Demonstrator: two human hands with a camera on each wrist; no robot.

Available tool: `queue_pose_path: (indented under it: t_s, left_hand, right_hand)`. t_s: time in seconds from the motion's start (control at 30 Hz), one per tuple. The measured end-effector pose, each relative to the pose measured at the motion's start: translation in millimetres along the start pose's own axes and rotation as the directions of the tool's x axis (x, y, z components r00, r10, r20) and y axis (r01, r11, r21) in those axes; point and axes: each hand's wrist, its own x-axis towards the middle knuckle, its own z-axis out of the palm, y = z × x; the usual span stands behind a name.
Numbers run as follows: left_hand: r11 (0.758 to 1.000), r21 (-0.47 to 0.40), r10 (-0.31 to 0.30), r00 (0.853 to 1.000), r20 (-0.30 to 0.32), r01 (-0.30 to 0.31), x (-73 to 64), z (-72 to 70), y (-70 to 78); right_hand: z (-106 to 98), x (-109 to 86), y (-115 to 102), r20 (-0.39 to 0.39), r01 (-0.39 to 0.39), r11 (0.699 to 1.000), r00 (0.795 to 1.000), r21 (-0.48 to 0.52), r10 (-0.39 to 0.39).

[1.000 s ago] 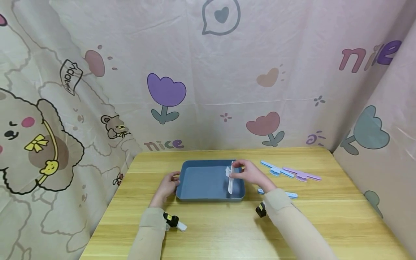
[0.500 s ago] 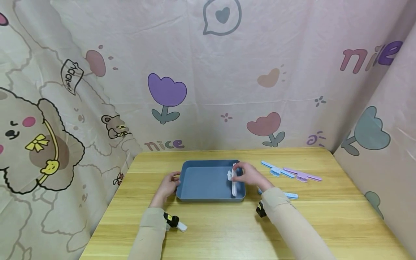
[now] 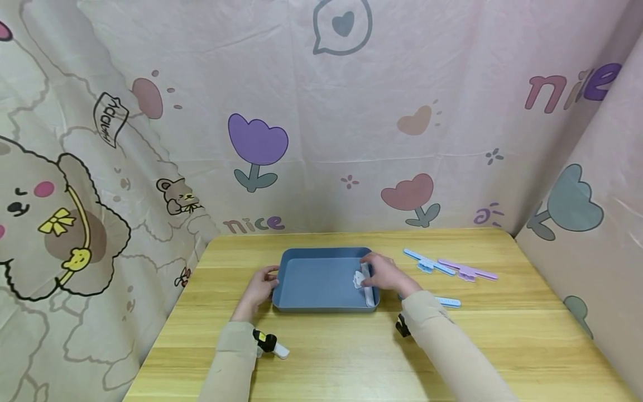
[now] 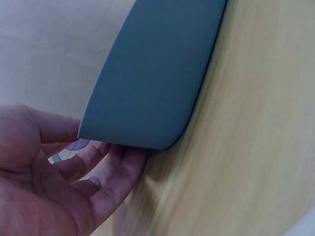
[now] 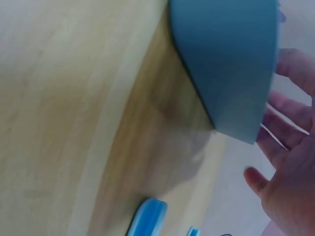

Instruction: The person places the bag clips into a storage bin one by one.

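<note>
Right grip (image 3: 385,272), under my remote direction, pinches a white clip (image 3: 369,293) inside the blue-grey tray (image 3: 316,285), along its right edge, toward the far edge of the bench (image 3: 331,357); my left grip (image 3: 259,287), relaxed, touches the opposite end, presumably steadying it.

left grip (image 4: 59,182) | holds blue-grey tray (image 4: 152,73) at end | wooden tabletop (image 4: 251,123) beneath
</note>
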Motion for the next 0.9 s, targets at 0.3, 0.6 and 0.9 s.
queue_pose_path:
  t_s: [0.3, 0.6, 0.9]
  left_hand:
    - [1.000, -0.021, -0.004, 1.000, -0.004, 0.004, 2.1, 0.0, -3.4]
    - [1.000, -0.024, 0.016, 1.000, -0.010, -0.016, 2.4, 1.2, -4.7]
    - [0.999, -0.034, 0.006, 1.000, -0.009, -0.006, 2.1, -0.6, -6.7]
  right_hand:
    - [-20.7, -24.5, 8.8, -0.075, 0.040, 0.964, 0.997, 0.264, -0.021]
    - [-42.4, -60.4, 33.1, -0.108, 0.068, 0.944, 0.994, 0.323, -0.035]
    - [-50.9, -95.3, 53.1, -0.082, 0.001, 0.932, 0.996, 0.362, 0.031]
